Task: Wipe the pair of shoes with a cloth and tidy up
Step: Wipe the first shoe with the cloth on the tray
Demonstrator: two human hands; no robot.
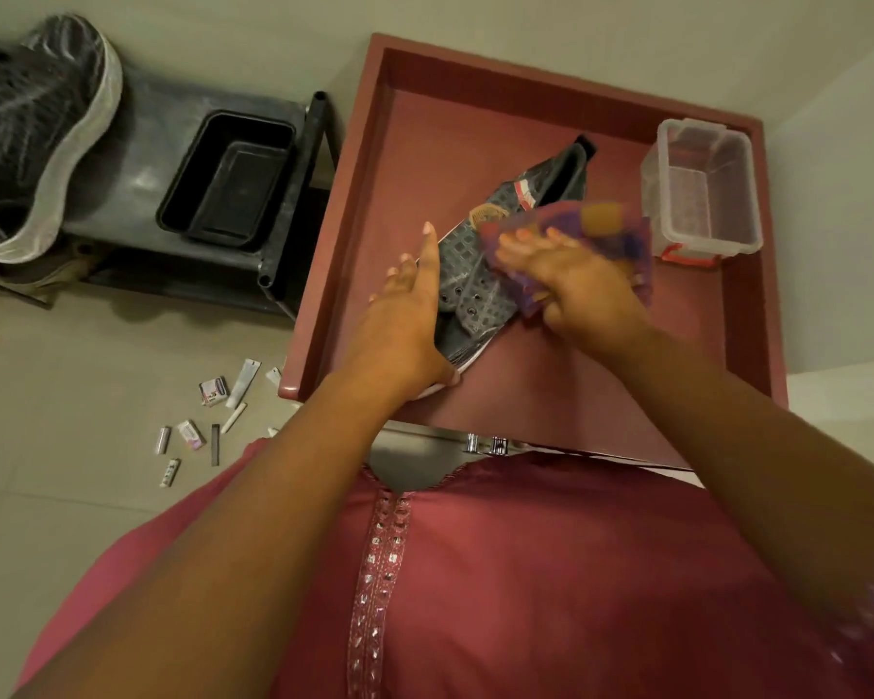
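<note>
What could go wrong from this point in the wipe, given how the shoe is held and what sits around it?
1. The left hand only steadies the grey shoe with mostly straight fingers, so a firm stroke might slide it across the red tray.
2. The right hand sweeps the purple cloth close to the clear plastic box and might knock it.
3. Small packets litter the floor, a possible slip hazard.

Home interior — tiled floor (97, 355), shoe rack (137, 158), red tray table (354, 194)
</note>
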